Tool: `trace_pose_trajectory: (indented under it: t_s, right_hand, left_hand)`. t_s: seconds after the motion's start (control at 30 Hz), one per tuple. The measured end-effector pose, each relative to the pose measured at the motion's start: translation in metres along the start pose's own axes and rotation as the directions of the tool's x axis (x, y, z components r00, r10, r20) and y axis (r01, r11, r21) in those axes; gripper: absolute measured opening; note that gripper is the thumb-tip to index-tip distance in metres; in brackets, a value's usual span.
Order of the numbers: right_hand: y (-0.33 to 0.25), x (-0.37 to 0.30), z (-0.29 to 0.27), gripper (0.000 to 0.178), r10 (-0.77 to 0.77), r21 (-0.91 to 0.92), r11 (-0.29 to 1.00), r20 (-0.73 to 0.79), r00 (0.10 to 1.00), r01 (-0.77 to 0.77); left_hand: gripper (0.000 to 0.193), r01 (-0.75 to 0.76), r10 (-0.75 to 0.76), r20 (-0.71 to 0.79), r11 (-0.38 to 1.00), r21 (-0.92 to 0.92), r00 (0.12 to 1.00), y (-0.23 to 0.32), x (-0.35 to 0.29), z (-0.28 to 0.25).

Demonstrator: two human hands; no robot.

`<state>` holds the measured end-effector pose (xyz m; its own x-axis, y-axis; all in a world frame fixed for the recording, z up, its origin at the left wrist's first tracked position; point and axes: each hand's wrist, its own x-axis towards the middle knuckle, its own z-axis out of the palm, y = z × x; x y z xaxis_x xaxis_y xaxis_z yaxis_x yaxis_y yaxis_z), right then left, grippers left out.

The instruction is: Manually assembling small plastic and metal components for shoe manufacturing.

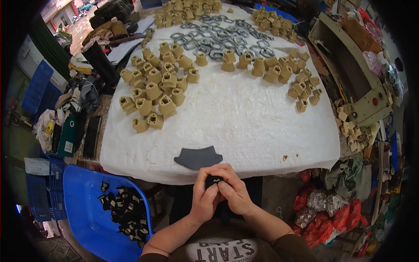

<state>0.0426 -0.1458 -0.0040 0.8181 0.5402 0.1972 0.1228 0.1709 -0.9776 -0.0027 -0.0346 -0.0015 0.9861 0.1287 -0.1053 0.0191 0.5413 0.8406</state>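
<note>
Close to my body, just off the table's front edge, both hands are closed round one small black-covered piece (213, 179) with a bit of tan at its top. My left hand (204, 198) wraps it from the left, thumb pressed on it. From the other side my right hand (235, 192) grips it, its thumb also on top. The fingers hide most of the piece. Right beyond them a dark grey curved sheet (197, 158) lies flat by the table edge. Farther off stand many tan hollow blocks (152, 91) with notched openings, in a left cluster and a right one.
A white cloth (218, 126) covers the table. Grey rings (218, 37) lie toward the far side. At lower left, a blue tub (83, 205) holds black-covered pieces (126, 209). Red plastic bags (323, 222) sit at lower right, below a metal trough (349, 65).
</note>
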Motion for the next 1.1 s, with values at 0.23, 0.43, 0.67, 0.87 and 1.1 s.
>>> trace_pose_trajectory:
  t_s: [0.23, 0.43, 0.67, 0.87, 1.1]
  right_hand:
    - [-0.001, 0.004, -0.021, 0.043, 0.015, -0.055, 0.998, -0.044, 0.999, -0.017]
    - [-0.01, 0.003, -0.001, 0.049, 0.077, -0.418, 0.901, -0.102, 0.992, -0.113]
    - [0.008, 0.0, -0.025, 0.039, 0.189, -0.086, 0.976, -0.143, 0.972, -0.202]
    - [-0.018, -0.004, 0.0, 0.04, -0.032, -0.287, 0.958, -0.076, 0.997, 0.008]
    - [-0.022, 0.014, -0.028, 0.029, -0.106, -0.609, 0.788, 0.015, 0.994, 0.093]
  left_hand:
    - [0.071, -0.03, 0.022, 0.043, 0.978, 0.205, 0.999, 0.021, 0.005, -0.012]
    - [0.067, -0.415, 0.478, 0.235, 0.315, 0.854, 0.846, 0.02, 0.012, -0.003]
    - [0.053, -0.173, 0.174, 0.045, 0.855, 0.489, 0.984, 0.024, 0.003, -0.017]
    - [0.045, -0.226, 0.149, 0.182, 0.806, 0.547, 0.972, 0.025, 0.003, -0.001]
    - [0.047, 0.006, -0.093, 0.179, 0.9, 0.437, 0.979, 0.041, 0.01, -0.024]
